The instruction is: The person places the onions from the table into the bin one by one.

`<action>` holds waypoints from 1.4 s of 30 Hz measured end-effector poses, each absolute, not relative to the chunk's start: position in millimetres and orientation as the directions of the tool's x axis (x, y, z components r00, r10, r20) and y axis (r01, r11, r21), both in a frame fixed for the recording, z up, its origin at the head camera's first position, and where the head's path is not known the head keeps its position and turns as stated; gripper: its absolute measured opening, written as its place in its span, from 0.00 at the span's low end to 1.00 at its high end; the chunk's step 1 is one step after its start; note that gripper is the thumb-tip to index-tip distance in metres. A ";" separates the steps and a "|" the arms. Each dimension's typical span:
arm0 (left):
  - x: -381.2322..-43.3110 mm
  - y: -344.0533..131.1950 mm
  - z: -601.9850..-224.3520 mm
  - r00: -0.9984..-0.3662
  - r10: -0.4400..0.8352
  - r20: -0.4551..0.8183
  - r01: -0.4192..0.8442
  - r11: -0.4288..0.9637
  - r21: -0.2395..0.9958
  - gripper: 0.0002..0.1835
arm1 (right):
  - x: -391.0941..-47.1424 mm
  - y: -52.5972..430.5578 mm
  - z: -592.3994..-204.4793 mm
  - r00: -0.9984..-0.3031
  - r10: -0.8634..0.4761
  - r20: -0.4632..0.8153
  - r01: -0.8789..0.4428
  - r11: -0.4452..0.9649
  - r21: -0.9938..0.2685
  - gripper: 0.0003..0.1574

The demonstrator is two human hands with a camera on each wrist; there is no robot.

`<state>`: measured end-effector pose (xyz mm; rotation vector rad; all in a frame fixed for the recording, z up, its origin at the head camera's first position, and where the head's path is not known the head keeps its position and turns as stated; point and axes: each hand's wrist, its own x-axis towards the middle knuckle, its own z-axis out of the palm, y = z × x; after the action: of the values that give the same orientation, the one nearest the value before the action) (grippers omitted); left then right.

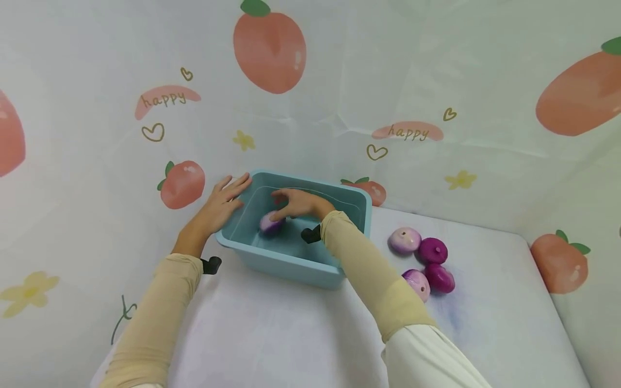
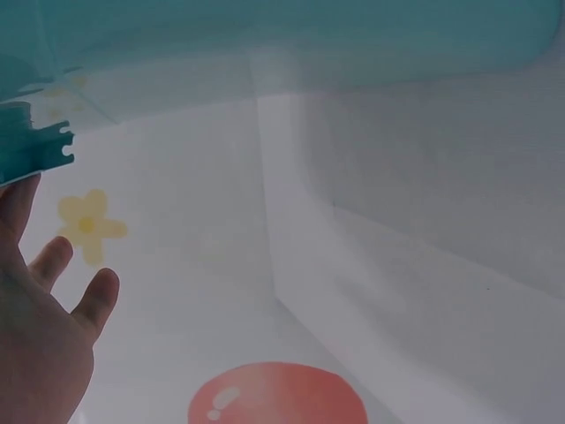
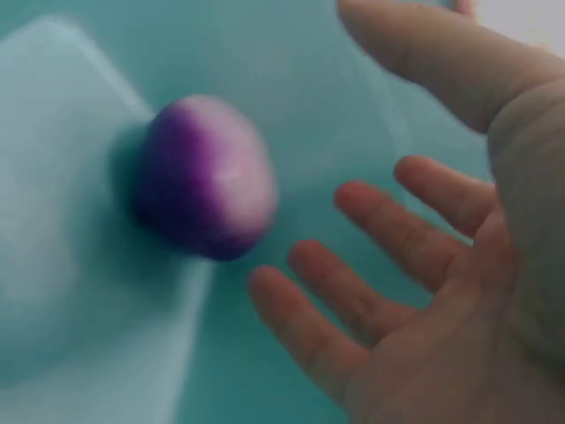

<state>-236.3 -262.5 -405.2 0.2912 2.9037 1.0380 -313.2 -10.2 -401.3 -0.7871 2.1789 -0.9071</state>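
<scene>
A light blue plastic bin (image 1: 291,270) stands on the white surface against the back wall. Inside it, towards its left end, lies a purple-and-white onion (image 1: 269,224). My right hand (image 1: 299,203) reaches into the bin above this onion. In the right wrist view, the fingers of that hand are spread, with a gap between them and the onion (image 3: 208,178). At the bin's left end, my left hand (image 1: 217,209) touches the rim with extended fingers. The left wrist view shows part of this hand (image 2: 44,327) at the bin's rim from outside.
To the right of the bin sit several more onions in a cluster, such as a pale one (image 1: 405,240) and a deep purple one (image 1: 433,251). A cloth (image 1: 310,140) printed with peaches and hearts hangs behind the bin. Black wrist mounts (image 1: 211,265) stick out by both sleeves.
</scene>
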 end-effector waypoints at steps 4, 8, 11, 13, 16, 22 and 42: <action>-236.9 -260.6 -404.6 -0.979 0.205 0.013 0.166 0.757 0.632 0.33 | -309.8 1.3 -383.0 -0.619 -0.732 -0.287 -0.301 0.558 -0.774 0.56; -236.5 -260.9 -403.8 -0.979 0.202 0.012 0.164 0.758 0.632 0.33 | -303.5 16.7 -362.7 -0.619 -0.748 -0.240 -0.288 0.500 -0.816 0.55; -235.9 -261.9 -403.5 -0.980 0.197 0.017 0.164 0.762 0.626 0.33 | -297.2 32.6 -346.1 -0.645 -0.740 -0.192 -0.287 0.467 -0.836 0.53; -235.1 -262.2 -403.8 -0.981 0.194 0.020 0.164 0.764 0.624 0.33 | -292.4 45.9 -336.1 -0.670 -0.726 -0.156 -0.296 0.453 -0.841 0.52; -234.2 -262.3 -404.5 -0.980 0.196 0.018 0.164 0.765 0.623 0.33 | -285.6 69.0 -325.5 -0.709 -0.699 -0.096 -0.324 0.443 -0.836 0.52; -235.1 -261.8 -403.6 -0.981 0.193 0.004 0.152 0.761 0.631 0.33 | -277.4 123.2 -319.1 -0.777 -0.629 0.025 -0.368 0.421 -0.829 0.50; -236.9 -262.9 -404.6 -0.981 0.195 0.009 0.153 0.738 0.657 0.34 | -251.3 274.9 -404.5 -0.939 -0.336 -0.078 -0.158 0.620 -0.769 0.52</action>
<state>-236.9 -262.9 -404.6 0.2878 2.8721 1.0781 -251.3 274.9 -404.5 -0.4067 2.6297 -1.2173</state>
